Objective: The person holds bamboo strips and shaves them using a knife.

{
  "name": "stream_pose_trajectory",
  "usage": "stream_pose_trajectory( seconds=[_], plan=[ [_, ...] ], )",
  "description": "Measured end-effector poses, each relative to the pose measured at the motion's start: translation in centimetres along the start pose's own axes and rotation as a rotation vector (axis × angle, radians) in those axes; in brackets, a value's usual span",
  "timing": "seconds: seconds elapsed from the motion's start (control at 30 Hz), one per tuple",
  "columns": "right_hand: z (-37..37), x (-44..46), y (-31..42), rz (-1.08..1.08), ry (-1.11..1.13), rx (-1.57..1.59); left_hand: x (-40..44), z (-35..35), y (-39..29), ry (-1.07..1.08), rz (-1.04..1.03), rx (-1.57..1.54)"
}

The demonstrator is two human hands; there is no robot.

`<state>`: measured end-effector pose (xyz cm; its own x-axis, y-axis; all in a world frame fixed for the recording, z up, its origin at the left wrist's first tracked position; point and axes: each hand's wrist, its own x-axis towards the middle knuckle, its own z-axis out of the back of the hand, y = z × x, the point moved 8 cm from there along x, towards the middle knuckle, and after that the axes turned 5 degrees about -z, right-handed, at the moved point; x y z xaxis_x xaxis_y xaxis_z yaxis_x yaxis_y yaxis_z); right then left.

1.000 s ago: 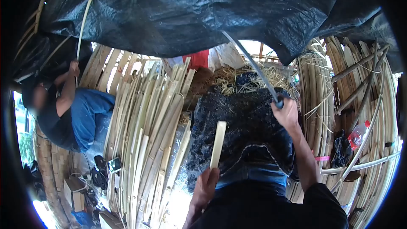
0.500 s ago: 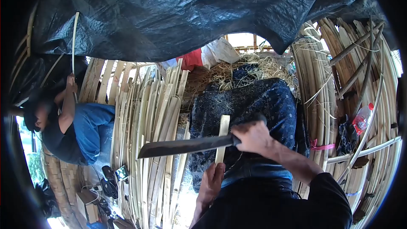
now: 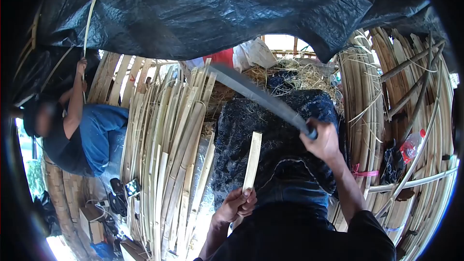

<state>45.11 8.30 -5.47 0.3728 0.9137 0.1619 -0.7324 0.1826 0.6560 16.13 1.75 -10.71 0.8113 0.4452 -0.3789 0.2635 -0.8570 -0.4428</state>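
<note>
My right hand (image 3: 323,141) is closed round the dark handle of a machete (image 3: 263,97). Its long blade points up and to the left, above the dark patterned cloth (image 3: 290,116) over my lap. Lower down, my left hand (image 3: 237,204) grips the bottom part of a pale bamboo strip (image 3: 252,159), which stands nearly upright with its top end free. The blade and the strip are apart. The strip's lower end is hidden by my fingers.
Many split bamboo slats (image 3: 169,154) lean to my left, and more stacked slats (image 3: 360,111) stand at right. A co-worker (image 3: 72,125) sits at far left holding a thin strip. A black tarp (image 3: 217,14) hangs overhead. Shavings (image 3: 309,77) lie beyond the cloth.
The machete has moved up and to the right, off the bamboo strip, and its blade has swung from nearly level to slanting upward. My left hand has shifted slightly, still on the strip.
</note>
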Motion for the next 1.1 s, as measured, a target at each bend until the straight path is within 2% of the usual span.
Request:
stream_pose_trajectory(
  seconds=[0.1, 0.17, 0.3, 0.43, 0.47, 0.5, 0.57, 0.7, 0.73, 0.77, 0.83, 0.9, 0.97, 1.03, 1.1],
  plan=[
    [-2.7, -2.8, 3.8, 0.209, 0.169, 0.144, 0.2, -0.2, -0.2, 0.032, 0.017, -0.061],
    [-4.0, -4.5, 6.8, 0.402, 0.196, 0.127, 0.4, -0.4, -0.4, 0.063, 0.027, -0.077],
    [-6.8, -6.1, 9.2, 0.544, 0.2, 0.061, -0.1, -0.1, 0.2, 0.08, 0.043, -0.119],
    [-6.1, -4.5, 9.9, 0.649, 0.206, -0.019, -0.4, -0.2, 0.4, 0.111, 0.037, -0.167],
    [-6.1, -3.2, 8.9, 0.62, 0.174, 0.004, -0.2, -0.4, 0.2, 0.118, 0.034, -0.169],
    [-7.6, -2.1, 6.8, 0.509, 0.206, -0.051, 0.2, -0.5, -0.4, 0.086, 0.0, -0.178],
    [-9.3, -1.2, 5.8, 0.436, 0.288, -0.142, 1.0, 0.2, -0.7, 0.062, -0.019, -0.233],
    [-8.4, 0.4, 4.8, 0.577, 0.099, -0.136, 0.1, 0.6, -0.6, -0.051, -0.031, -0.145],
    [-7.7, 2.9, 2.3, 0.365, 0.024, -0.195, -0.2, 0.9, -0.7, -0.058, -0.021, -0.134],
    [-6.7, 5.3, -0.8, 0.149, -0.051, -0.251, -1.8, 1.1, 0.3, 0.028, -0.011, -0.244],
    [-3.1, 6.7, -2.7, 0.315, -0.759, -0.464, -4.2, 1.7, 1.4, 0.057, -0.055, -0.137],
    [-2.4, 11.3, -5.7, -0.161, -0.233, 0.212, -4.3, 2.3, 0.4, 0.027, -0.093, -0.14],
    [-2.7, 11.3, -4.2, -0.114, -0.23, 0.318, -3.8, 2.2, 0.0, -0.005, -0.137, -0.169],
    [-4.0, 9.2, -2.0, -0.346, -0.07, 0.692, -2.2, 2.2, -0.9, -0.101, -0.114, -0.162],
    [-4.1, 7.9, 0.3, -0.254, -0.017, 0.681, -1.2, 1.8, -1.3, -0.111, -0.114, -0.172]
  ],
)
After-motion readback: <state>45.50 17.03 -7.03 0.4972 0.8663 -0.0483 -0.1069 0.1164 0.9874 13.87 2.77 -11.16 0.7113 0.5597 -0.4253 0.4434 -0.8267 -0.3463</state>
